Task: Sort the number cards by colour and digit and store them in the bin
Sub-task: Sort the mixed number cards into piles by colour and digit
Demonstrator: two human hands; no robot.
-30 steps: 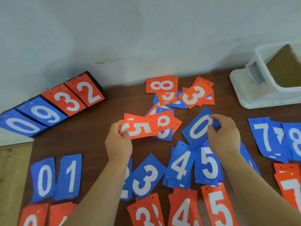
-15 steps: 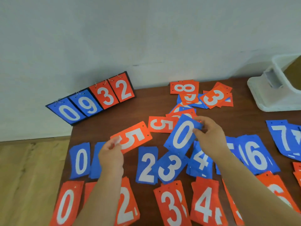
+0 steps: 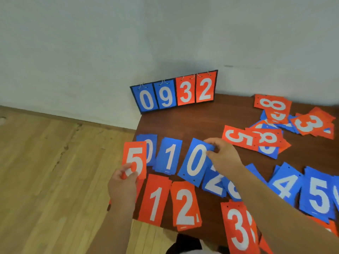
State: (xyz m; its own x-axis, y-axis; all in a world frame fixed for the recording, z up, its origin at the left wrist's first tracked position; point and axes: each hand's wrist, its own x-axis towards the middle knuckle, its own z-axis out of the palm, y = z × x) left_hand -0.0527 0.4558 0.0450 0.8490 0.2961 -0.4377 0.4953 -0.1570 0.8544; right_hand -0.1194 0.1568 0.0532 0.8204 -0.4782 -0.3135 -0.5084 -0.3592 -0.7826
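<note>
Holding in left grip (image 3: 122, 187): orange 5 card (image 3: 134, 158), pinched at its lower edge between thumb and curled fingers; it stands upright over the left edge of the table (image 3: 201, 121) and covers part of the lying blue 0 card (image 3: 150, 149).
Right grip (image 3: 224, 156): fingers and thumb closed on the upper right corner of the tilted blue 0 card (image 3: 194, 160); whether the card touches the table cannot be told.
Tilted blue 0 card, place: just right of the blue 1 card (image 3: 168, 155), its lower end overlapping the blue 2 card (image 3: 213, 182).
Blue row: 0, 1 and 2 lie side by side, then, past the right forearm, the blue 4 card (image 3: 283, 184) and blue 5 card (image 3: 319, 195).
Orange row: nearer the person, the orange 1 card (image 3: 156, 200), orange 2 card (image 3: 185, 204) and orange 3 card (image 3: 238, 230), each on top of others.
Loose heap (image 3: 275, 125): mixed orange and blue cards overlapping at the far right of the table, a sideways orange 5 and two orange 8s among them.
Scoreboard (image 3: 176, 90): upright at the table's far left corner against the wall, reading blue 0, blue 9, orange 3, orange 2.
Floor (image 3: 55, 171): pale wood boards, left of the table.
</note>
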